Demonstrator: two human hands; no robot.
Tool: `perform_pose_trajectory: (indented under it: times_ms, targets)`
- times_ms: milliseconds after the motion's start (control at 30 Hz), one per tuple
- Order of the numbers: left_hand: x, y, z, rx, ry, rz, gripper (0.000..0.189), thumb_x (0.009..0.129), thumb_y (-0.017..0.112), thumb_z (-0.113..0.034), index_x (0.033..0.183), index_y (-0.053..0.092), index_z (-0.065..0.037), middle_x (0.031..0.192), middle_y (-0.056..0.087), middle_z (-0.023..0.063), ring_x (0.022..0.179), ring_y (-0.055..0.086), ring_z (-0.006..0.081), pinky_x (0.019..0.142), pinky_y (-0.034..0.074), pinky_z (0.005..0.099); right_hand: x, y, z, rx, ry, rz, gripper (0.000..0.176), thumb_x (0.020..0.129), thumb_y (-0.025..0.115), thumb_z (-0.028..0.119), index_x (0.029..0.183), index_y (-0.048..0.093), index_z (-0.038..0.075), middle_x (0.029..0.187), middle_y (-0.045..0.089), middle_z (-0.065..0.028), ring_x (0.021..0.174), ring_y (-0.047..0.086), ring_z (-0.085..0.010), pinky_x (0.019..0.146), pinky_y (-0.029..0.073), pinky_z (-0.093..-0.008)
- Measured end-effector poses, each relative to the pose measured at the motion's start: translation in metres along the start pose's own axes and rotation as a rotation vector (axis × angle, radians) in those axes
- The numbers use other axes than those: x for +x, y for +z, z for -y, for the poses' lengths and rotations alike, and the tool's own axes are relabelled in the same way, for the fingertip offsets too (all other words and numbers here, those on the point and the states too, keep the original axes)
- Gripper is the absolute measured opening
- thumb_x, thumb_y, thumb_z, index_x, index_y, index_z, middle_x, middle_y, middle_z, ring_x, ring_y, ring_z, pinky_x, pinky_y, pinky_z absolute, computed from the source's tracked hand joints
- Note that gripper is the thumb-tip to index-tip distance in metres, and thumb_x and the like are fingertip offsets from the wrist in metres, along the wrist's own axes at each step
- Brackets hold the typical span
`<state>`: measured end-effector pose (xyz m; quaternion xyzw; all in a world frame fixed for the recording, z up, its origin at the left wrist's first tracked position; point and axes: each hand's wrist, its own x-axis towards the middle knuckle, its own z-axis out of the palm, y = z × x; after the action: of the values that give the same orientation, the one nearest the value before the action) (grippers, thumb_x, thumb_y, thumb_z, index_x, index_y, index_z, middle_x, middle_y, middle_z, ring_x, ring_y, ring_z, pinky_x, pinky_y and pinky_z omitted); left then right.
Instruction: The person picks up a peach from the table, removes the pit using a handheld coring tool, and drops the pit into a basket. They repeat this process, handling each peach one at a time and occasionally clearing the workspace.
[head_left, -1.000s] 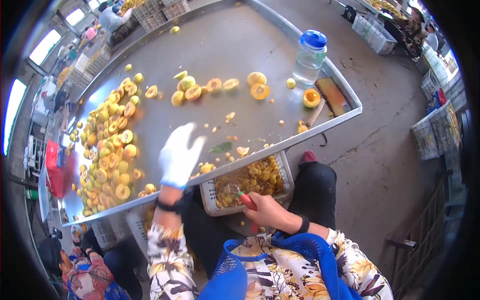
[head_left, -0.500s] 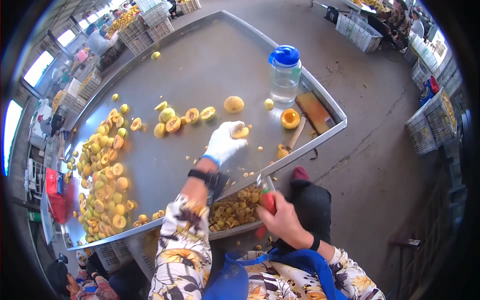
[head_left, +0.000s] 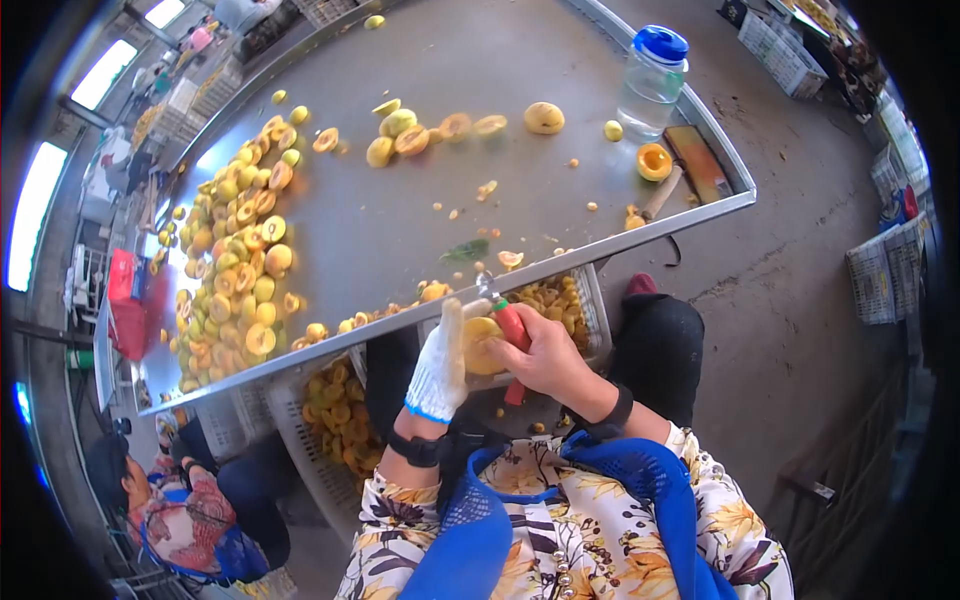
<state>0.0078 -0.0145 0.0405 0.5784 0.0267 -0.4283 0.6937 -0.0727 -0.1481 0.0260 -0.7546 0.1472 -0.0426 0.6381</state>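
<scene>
My left hand (head_left: 440,362), in a white glove, holds a yellow peach half (head_left: 482,346) just off the near edge of the metal table (head_left: 400,220). Its fingers point upward along the fruit's left side. My bare right hand (head_left: 552,362) is closed around a pitting tool (head_left: 509,322) with a red and green handle. The tool's small metal end points up toward the table rim. My right thumb lies against the peach half. Beneath both hands stands a crate of fruit pieces (head_left: 558,305), partly hidden by them.
Many peach halves (head_left: 235,270) are heaped at the table's left. A blue-lidded water bottle (head_left: 652,85), a hollowed peach half (head_left: 654,161) and a wooden-handled tool (head_left: 663,195) are at the right corner. Another crate (head_left: 340,405) stands below left, near a seated person (head_left: 190,510).
My left hand has come back from above the table to my right hand, bringing the peach half. My right hand has risen slightly with the tool. The view has shifted downward.
</scene>
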Motion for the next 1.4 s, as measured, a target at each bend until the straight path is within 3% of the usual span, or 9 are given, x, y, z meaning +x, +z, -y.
perform_pose_trajectory:
  times_ms: [33,167,500,700,900,1000,1167,1300,1400]
  targets:
    - [0.001,0.0,0.005,-0.029,0.003,-0.085,0.053,0.094,0.037,-0.052,0.112,0.058,-0.006,0.104,0.062,0.0073,0.091,0.062,0.0162,0.07,0.051,0.0289,-0.001,0.006,0.002,-0.135,-0.023,-0.027,0.034,0.082,0.063,0.022,0.107,0.053,0.001,0.081,0.064,-0.0158,0.074,0.064,-0.0281,0.066,0.049,-0.0359]
    - [0.008,-0.011,0.018,-0.199,0.149,-0.344,0.049,0.096,0.038,-0.047,0.108,0.057,-0.004,0.09,0.064,0.0076,0.08,0.063,0.0163,0.066,0.052,0.0302,-0.01,0.017,0.009,-0.359,-0.002,-0.026,0.03,0.081,0.064,0.02,0.1,0.048,0.003,0.071,0.06,-0.0198,0.066,0.06,-0.0389,0.058,0.048,-0.042]
    - [-0.001,-0.006,0.03,-0.086,0.585,-0.269,0.036,0.098,0.043,-0.029,0.117,0.054,-0.001,0.105,0.06,0.008,0.092,0.058,0.0133,0.078,0.049,0.025,-0.03,0.042,0.003,-0.455,-0.036,0.04,0.022,0.085,0.058,0.016,0.09,0.043,0.001,0.069,0.059,-0.0234,0.064,0.059,-0.041,0.055,0.045,-0.0467]
    - [-0.002,0.003,0.039,-0.142,0.65,-0.237,0.033,0.098,0.044,-0.027,0.115,0.055,-0.001,0.107,0.059,0.0083,0.093,0.058,0.0136,0.077,0.049,0.0255,-0.038,0.047,0.003,-0.401,-0.006,-0.03,0.022,0.087,0.055,0.015,0.088,0.04,-0.001,0.068,0.057,-0.0256,0.064,0.057,-0.0442,0.055,0.045,-0.0484]
    - [0.002,0.003,0.038,-0.208,0.524,-0.271,0.033,0.097,0.044,-0.029,0.102,0.059,0.0,0.092,0.064,0.008,0.079,0.06,0.0141,0.068,0.05,0.0252,-0.044,0.048,0.001,-0.395,0.056,0.048,0.018,0.084,0.053,0.009,0.089,0.039,-0.001,0.067,0.057,-0.0259,0.064,0.057,-0.0451,0.056,0.045,-0.0492]
    - [0.001,-0.014,0.02,-0.202,0.305,-0.029,0.035,0.097,0.044,-0.03,0.092,0.062,0.0,0.081,0.065,0.0077,0.071,0.06,0.0138,0.064,0.049,0.025,-0.042,0.043,0.001,-0.445,0.026,0.132,0.018,0.081,0.053,0.006,0.09,0.04,-0.002,0.064,0.057,-0.0251,0.063,0.058,-0.0442,0.056,0.046,-0.0484]
    - [0.022,-0.035,0.015,-0.122,0.111,0.081,0.038,0.094,0.047,-0.034,0.087,0.059,0.001,0.079,0.063,0.0138,0.069,0.062,0.0231,0.062,0.05,0.0311,-0.031,0.031,0.0,-0.37,0.045,0.255,0.013,0.079,0.052,0.005,0.089,0.046,-0.001,0.066,0.059,-0.0226,0.061,0.06,-0.0397,0.057,0.046,-0.0463]
    - [0.013,-0.027,0.014,-0.247,0.217,0.004,0.038,0.093,0.05,-0.035,0.088,0.061,0.001,0.08,0.064,0.0137,0.065,0.062,0.0224,0.061,0.052,0.0326,-0.021,0.027,0.003,-0.223,0.107,0.326,0.014,0.078,0.052,0.007,0.09,0.05,-0.001,0.072,0.06,-0.0225,0.065,0.062,-0.0367,0.058,0.048,-0.0409]
    - [0.013,-0.016,0.029,-0.137,0.451,-0.315,0.04,0.094,0.049,-0.036,0.086,0.061,0.002,0.079,0.064,0.0128,0.063,0.061,0.0198,0.059,0.051,0.0305,-0.022,0.033,0.006,-0.077,0.158,0.358,0.015,0.078,0.053,0.007,0.09,0.051,-0.001,0.074,0.059,-0.0184,0.063,0.06,-0.0294,0.058,0.047,-0.0373]
